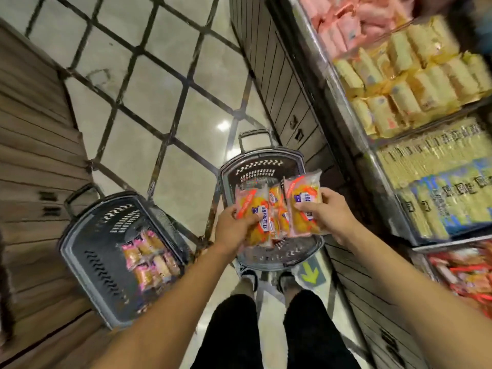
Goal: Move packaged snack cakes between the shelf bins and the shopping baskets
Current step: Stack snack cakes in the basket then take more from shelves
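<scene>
Both hands hold packaged snack cakes above the dark basket (pixel 266 161) on the floor just ahead of my feet. My left hand (pixel 233 226) grips a yellow cake in a clear pack with red print (pixel 251 206). My right hand (pixel 327 213) pinches a similar pack (pixel 303 198). More of the same packs (pixel 278 209) show between the two hands; whether they are held or lie in the basket is unclear. A second dark basket (pixel 87 251) stands to the left with several pink-wrapped cakes (pixel 149 258) inside.
Shelf bins run along the right: pink packs (pixel 346 20) at the top, yellow packs (pixel 399 83) below, yellow and blue packs (pixel 447 187), then red-orange packs (pixel 468 272) nearest me. Wood-look panelling (pixel 32 161) flanks the left. My shoes (pixel 266 278) stand on the tiled floor.
</scene>
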